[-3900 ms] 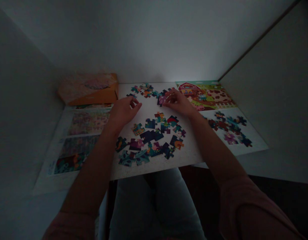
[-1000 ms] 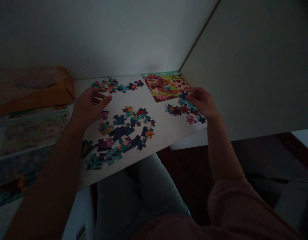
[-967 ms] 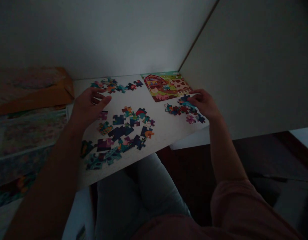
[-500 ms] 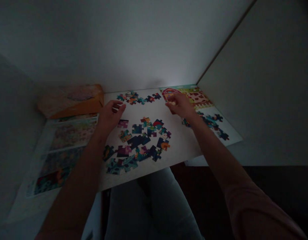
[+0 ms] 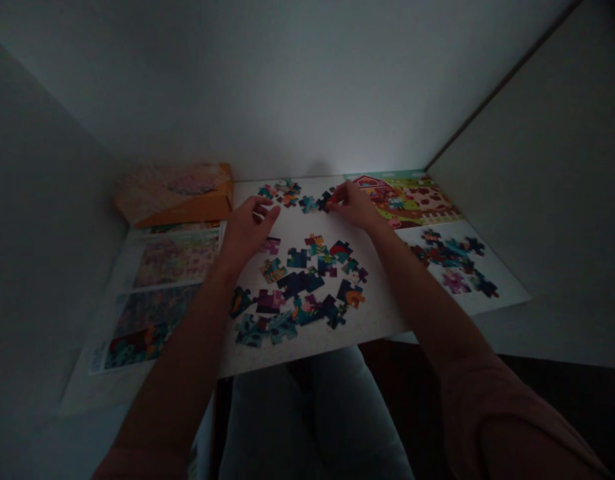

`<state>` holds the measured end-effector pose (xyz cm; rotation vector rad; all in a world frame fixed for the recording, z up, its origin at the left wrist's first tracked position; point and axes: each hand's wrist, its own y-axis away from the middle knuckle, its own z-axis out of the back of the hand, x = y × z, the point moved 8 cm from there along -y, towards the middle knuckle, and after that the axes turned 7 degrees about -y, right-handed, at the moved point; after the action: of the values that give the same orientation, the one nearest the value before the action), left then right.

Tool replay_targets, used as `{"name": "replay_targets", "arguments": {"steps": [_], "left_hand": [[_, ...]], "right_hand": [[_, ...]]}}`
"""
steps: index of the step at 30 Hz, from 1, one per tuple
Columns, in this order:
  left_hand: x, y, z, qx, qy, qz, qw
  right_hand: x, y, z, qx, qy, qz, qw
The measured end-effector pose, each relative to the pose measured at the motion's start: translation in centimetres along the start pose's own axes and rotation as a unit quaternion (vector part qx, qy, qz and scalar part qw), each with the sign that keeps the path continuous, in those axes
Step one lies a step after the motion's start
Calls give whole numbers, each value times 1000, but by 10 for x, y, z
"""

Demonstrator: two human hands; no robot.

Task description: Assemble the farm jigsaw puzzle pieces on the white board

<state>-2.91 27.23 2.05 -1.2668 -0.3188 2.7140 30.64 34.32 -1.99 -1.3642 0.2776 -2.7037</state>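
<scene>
The left hand (image 5: 246,230) is open, fingers spread, just beside a pink jigsaw piece (image 5: 270,245). The right hand (image 5: 354,205) curls, its fingertips (image 5: 336,195) touching a dark piece (image 5: 326,201); any grip cannot be told. More jigsaw pieces (image 5: 300,287) lie across the white bench (image 5: 382,327), near a barn picture (image 5: 374,185) and an orange box (image 5: 174,197).

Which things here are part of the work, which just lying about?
In use:
left hand, open above the loose jigsaw pieces
right hand, at a dark jigsaw piece
white board

Lying about:
orange box
floral picture sheet
farmyard picture card
</scene>
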Motion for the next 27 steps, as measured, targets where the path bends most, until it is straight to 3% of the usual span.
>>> {"name": "replay_targets", "arguments": {"steps": [6, 10, 16, 19, 22, 24, 27], "left_hand": [[-18, 12, -19, 87, 76, -30, 993], [-20, 14, -26, 83, 128, -30, 988], [-14, 8, -30, 80, 149, -25, 985], [-8, 5, -27, 72, 159, -15, 984], [-3, 1, -26, 69, 171, -15, 983], [0, -2, -26, 66, 179, -16, 981], [7, -5, -23, 46, 180, -5, 983]], "right_hand": [[54, 42, -24, 42, -275, 37, 960], [70, 61, -40, 77, -306, 33, 948], [63, 61, -47, 79, -299, 54, 949], [52, 52, -30, 9, -250, 91, 964], [40, 49, -5, -63, -95, 113, 987], [31, 49, 3, -70, 56, 90, 992], [17, 51, 2, -37, 221, 27, 974]]}}
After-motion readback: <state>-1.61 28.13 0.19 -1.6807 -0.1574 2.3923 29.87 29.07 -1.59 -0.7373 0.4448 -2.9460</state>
